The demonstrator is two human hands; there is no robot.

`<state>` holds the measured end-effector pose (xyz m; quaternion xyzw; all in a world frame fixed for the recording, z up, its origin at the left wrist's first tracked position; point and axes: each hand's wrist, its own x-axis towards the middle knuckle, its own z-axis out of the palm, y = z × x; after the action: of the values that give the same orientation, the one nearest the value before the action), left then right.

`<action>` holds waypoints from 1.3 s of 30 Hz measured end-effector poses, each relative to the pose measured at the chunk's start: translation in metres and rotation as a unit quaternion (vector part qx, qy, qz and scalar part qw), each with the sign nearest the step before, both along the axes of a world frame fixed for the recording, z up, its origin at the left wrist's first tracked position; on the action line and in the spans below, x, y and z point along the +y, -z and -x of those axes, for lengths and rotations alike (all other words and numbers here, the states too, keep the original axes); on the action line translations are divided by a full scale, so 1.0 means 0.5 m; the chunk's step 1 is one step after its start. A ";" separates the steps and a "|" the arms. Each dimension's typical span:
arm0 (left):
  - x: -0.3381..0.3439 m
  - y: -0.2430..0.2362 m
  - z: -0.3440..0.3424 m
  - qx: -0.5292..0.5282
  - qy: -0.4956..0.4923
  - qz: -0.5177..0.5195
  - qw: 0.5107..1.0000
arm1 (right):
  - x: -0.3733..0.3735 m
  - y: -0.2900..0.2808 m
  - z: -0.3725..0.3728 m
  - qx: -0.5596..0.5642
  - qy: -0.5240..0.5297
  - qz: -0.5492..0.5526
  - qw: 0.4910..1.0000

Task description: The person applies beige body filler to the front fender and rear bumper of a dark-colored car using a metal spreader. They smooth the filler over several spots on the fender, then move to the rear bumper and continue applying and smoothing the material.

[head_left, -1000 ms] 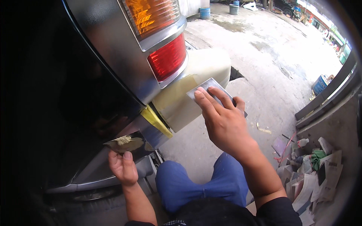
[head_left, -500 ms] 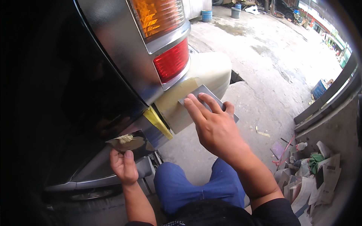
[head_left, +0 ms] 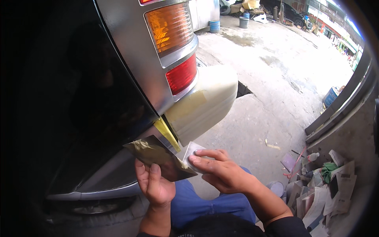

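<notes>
My left hand [head_left: 156, 187] grips the lower edge of a dark, flat putty board [head_left: 162, 161], thumb on top. A lump of yellowish putty [head_left: 143, 145] sits near the board's far left corner, and a thin smear covers part of its face. In my right hand [head_left: 227, 173] is a flat, light grey putty spreader [head_left: 192, 149], fingers pressed on its face. Its edge meets the board's right end, where a little putty shows. Just beyond both hands is a cream-coloured bumper [head_left: 219, 89] with a yellowish putty patch [head_left: 191, 103]. Yellow masking tape [head_left: 167, 132] runs beside the bumper's near end.
The vehicle's dark body panel [head_left: 98, 79] fills the left side. A red and amber tail light [head_left: 181, 79] stands above the bumper. Paper scraps and rubbish [head_left: 321, 189] lie against the wall at right. Blue buckets [head_left: 214, 26] stand farther off on the concrete floor.
My right hand has drawn the spreader back from the bumper, down and left to the board. My left hand has moved the board rightward to meet it. The whole view has shifted slightly.
</notes>
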<state>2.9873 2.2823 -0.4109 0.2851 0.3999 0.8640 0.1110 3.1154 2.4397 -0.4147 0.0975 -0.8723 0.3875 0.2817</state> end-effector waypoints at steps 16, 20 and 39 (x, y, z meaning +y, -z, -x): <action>-0.074 0.064 0.162 0.150 -0.048 0.017 0.987 | 0.082 -0.193 0.124 -0.173 0.317 -0.180 0.915; -0.072 0.063 0.159 0.154 -0.045 0.006 0.987 | 0.042 -0.167 0.130 -0.127 0.307 -0.200 0.922; -0.063 0.048 0.157 0.159 -0.053 0.033 0.985 | 0.075 -0.145 0.117 -0.144 0.346 -0.166 0.912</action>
<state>2.9091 2.2509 -0.4347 0.3935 0.4551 0.7987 0.0096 3.0568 2.4773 -0.3422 -0.2221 -0.9343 0.1249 0.2493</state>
